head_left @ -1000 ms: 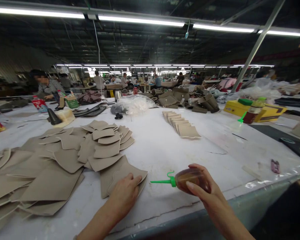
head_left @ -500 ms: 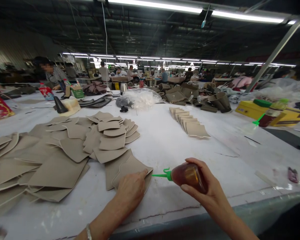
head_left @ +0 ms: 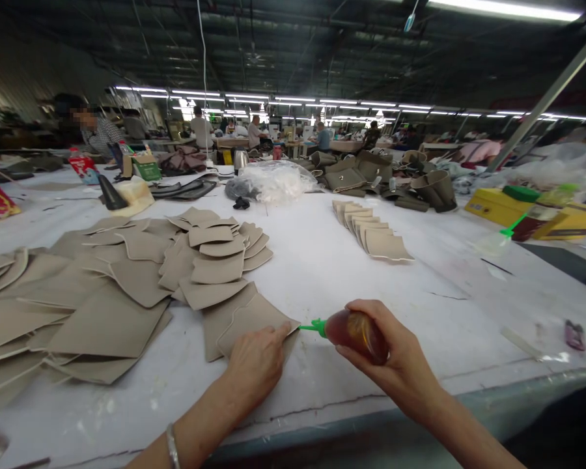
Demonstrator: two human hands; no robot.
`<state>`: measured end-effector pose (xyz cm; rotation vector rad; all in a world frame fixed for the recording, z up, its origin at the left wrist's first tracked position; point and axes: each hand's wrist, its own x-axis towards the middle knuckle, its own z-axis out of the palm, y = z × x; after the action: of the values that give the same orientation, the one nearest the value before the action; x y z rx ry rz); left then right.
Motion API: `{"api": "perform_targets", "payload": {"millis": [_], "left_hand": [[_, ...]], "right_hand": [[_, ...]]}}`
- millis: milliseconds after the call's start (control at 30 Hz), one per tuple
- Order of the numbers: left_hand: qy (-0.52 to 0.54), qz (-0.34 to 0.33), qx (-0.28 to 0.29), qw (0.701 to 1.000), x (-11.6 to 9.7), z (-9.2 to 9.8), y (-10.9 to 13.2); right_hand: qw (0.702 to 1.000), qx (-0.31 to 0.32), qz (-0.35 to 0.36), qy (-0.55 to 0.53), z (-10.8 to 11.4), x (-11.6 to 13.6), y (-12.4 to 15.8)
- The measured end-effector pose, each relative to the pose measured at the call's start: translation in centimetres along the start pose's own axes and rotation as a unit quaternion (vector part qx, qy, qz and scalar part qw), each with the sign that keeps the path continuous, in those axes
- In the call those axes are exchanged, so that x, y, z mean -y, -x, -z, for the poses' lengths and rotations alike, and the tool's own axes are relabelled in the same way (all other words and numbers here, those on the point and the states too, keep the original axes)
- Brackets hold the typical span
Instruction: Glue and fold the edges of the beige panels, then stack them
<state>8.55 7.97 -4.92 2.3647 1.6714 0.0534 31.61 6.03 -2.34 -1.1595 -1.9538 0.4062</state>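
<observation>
My right hand [head_left: 388, 355] is wrapped round a squeeze bottle [head_left: 356, 333] of amber-brown liquid, tilted on its side. Its green nozzle points left, with the tip at the right corner of a grey-beige leather-like piece [head_left: 258, 314]. My left hand [head_left: 258, 358] lies on that piece, fingers stretched out and fingertips close to the same corner. Beneath it, partly covered, are further pieces of the same material. To the left spreads a large heap of similar pieces [head_left: 102, 319]. A fanned row of curved pieces [head_left: 383, 243] lies beyond the bottle.
A clear plastic bag [head_left: 278, 181] and dark folded goods [head_left: 361, 176] sit at the back. On the right are a yellow box [head_left: 488, 203], a second green-nozzled bottle [head_left: 527, 225] and a small purple object [head_left: 574, 335]. A black cone-shaped object [head_left: 111, 194] stands at left. Several people work farther off.
My right hand has moved the bottle slightly left and up, bringing the nozzle tip to the corner of the piece. My left hand stays on the piece. The view has tilted down a little.
</observation>
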Motion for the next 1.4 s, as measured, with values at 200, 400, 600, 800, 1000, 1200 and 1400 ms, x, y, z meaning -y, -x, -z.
{"api": "perform_targets", "payload": {"millis": [200,400,600,800,1000,1200,1400], "left_hand": [[-0.001,-0.017,0.001,1.000,0.4,-0.4,0.0],[0.009,-0.033,0.006,0.999,0.6,-0.2,0.1],[-0.005,-0.035,0.011,0.999,0.5,0.0,0.3],[0.003,-0.037,0.011,0.999,0.6,-0.2,0.3],[0.017,-0.038,0.018,0.999,0.7,-0.1,0.3],[0.040,-0.045,0.024,0.998,0.8,0.3,0.6],[0.060,-0.040,0.030,0.997,0.9,0.4,0.5]], "right_hand": [[1.000,0.016,-0.020,-0.006,0.3,-0.1,0.3],[0.999,-0.025,-0.037,-0.015,-0.3,-1.0,0.6],[0.998,-0.014,-0.051,-0.041,-0.3,-1.1,0.8],[0.998,-0.024,-0.041,-0.028,-0.4,-1.3,1.1],[0.996,-0.022,-0.063,-0.052,-0.3,-1.3,1.4],[0.996,-0.031,-0.077,-0.035,-0.5,-1.0,1.7],[0.997,-0.048,-0.055,-0.020,-0.7,-1.0,1.8]]}}
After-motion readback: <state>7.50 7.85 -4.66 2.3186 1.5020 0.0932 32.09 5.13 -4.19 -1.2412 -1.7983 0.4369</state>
